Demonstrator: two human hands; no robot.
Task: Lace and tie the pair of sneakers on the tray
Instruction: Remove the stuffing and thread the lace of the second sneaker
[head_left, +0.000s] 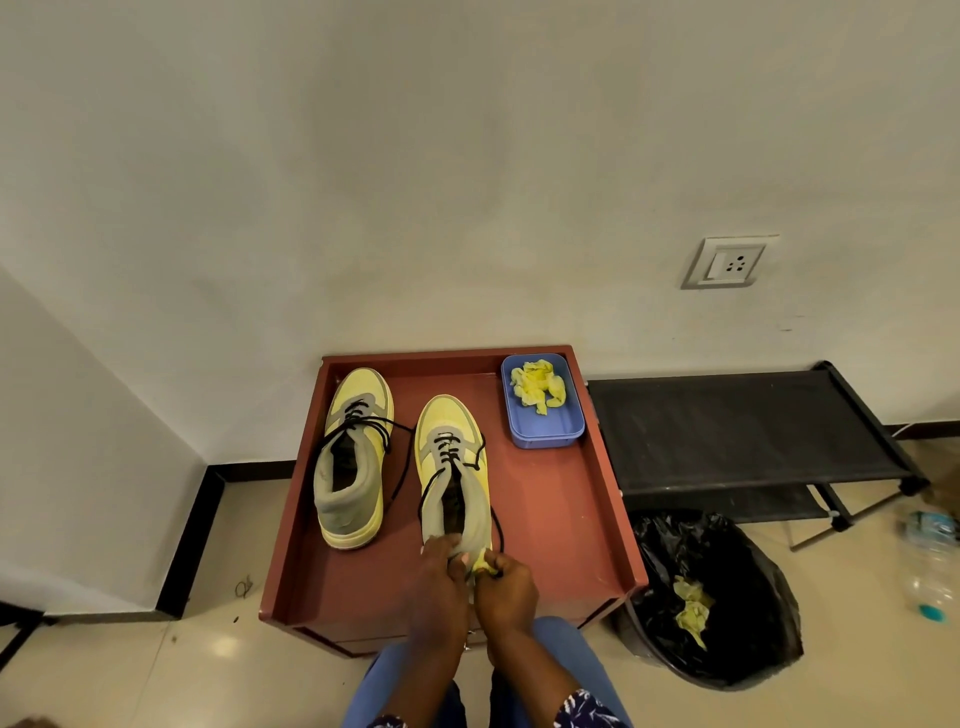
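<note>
Two yellow and grey sneakers with loose black laces stand toe-away on a red-brown tray (566, 519). The left sneaker (353, 452) stands alone, its laces spread over the tray. At the heel of the right sneaker (453, 467), my left hand (441, 571) grips the grey collar. My right hand (501, 579) pinches a crumpled yellow wad (482, 561) at that heel, together with what looks like a black lace end. The heel itself is hidden by both hands.
A blue tub (543, 415) holding yellow crumpled cloth sits in the tray's far right corner. To the right stand a low black rack (743, 426) and a bin with a black bag (711, 597) holding yellow scraps. A wall rises just behind the tray.
</note>
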